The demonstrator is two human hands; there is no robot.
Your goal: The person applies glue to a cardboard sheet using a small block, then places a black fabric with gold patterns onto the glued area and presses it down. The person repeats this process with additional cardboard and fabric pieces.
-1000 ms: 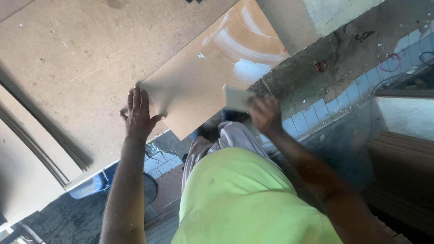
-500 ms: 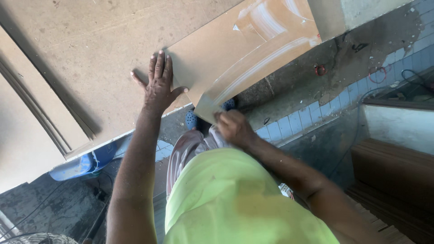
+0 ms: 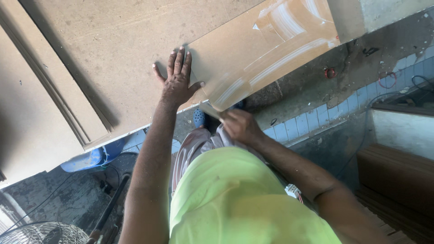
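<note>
Left hand (image 3: 177,83) lies flat, fingers (image 3: 180,61) spread wide, pressing on the large fibreboard sheet (image 3: 113,54) at the edge of the glossy brown panel (image 3: 257,54). Right hand (image 3: 242,127) is curled closed, gripping that panel's lower corner, above the tiled floor (image 3: 312,119).

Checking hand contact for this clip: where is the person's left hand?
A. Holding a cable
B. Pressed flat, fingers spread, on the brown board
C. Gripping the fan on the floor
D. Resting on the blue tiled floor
B: the left hand lies palm down with fingers spread on the brown board, beside the glossy sheet whose near edge the right hand grips.
</note>
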